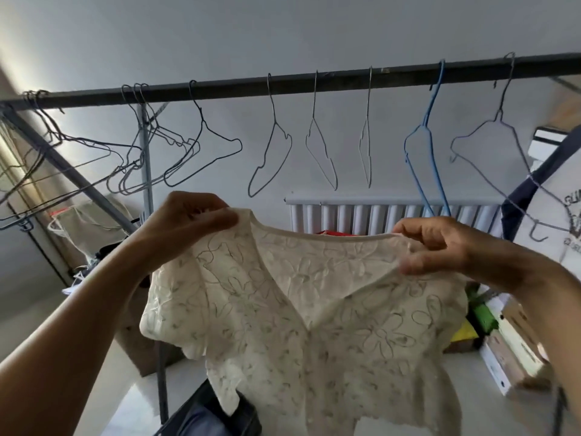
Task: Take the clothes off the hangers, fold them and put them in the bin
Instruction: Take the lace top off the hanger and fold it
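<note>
Below a rail (283,85) of hangers (273,108), left hand (188,220) and right hand (440,247) pinch a cream top (298,309) by its shoulders; the bin (250,418) holds bluish cloth (201,421).

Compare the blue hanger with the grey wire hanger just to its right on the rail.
The blue hanger is coloured; the grey hanger is bare wire. The blue hanger hangs almost edge-on and looks narrow; the grey hanger faces the camera more and spreads wide. The grey hanger has small end hooks; none show on the blue hanger. Both hang empty from the dark rail.
</note>
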The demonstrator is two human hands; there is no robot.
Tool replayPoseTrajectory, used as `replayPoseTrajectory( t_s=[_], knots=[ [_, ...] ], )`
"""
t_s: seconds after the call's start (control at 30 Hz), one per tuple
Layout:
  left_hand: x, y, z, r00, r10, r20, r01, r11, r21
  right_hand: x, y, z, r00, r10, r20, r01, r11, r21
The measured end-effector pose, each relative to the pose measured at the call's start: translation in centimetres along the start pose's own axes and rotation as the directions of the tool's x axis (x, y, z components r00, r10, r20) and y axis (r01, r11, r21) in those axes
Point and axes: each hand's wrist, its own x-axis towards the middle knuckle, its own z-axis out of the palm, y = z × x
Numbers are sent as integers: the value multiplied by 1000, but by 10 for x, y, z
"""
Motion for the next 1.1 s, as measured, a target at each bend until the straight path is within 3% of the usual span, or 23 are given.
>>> replayPoseTrajectory(
  t_s=[0.07, 0.17, 0.3, 0.4, 0.5, 0.67, 0.87, 1.0, 1.1],
  knots=[
    [-2, -3, -2, 1000, 3, -15, -3, 1000, 2, -1, -4, -1, 1000, 13, 23, -11, 997, -82],
    [-5, -4, -5, 998, -15, -61, 13, 1000, -18, 0, -8, 7, 979, -66, -191, 35, 986, -161],
    [-6, -5, 1, 989, -38, -145, 52, 994, 97, 10, -5, 26, 879, -162, -449, 52, 968, -246],
    [-9, 4, 15, 955, -83, -284, 152, 961, 232, 20, -2, 43, 754, -215, -620, -32, 932, -362],
    [-14, 19, 39, 937, -176, -302, 226, 964, 140, 28, -9, 66, 688, -210, -694, -93, 924, -372],
    [-26, 35, 96, 958, -216, -187, 193, 972, -136, 38, -17, 103, 717, -102, -690, -9, 988, -155],
    [-33, 54, 139, 964, -245, -102, 168, 862, -478, 49, -17, 119, 720, -68, -690, 19, 997, -78],
    [-34, 66, 146, 973, -220, -65, 147, 815, -560, 48, -16, 119, 744, -10, -668, 49, 998, 40],
    [-36, 75, 141, 976, -215, 28, 184, 750, -636, 42, -20, 119, 818, -5, -576, 94, 988, 124]
  ],
)
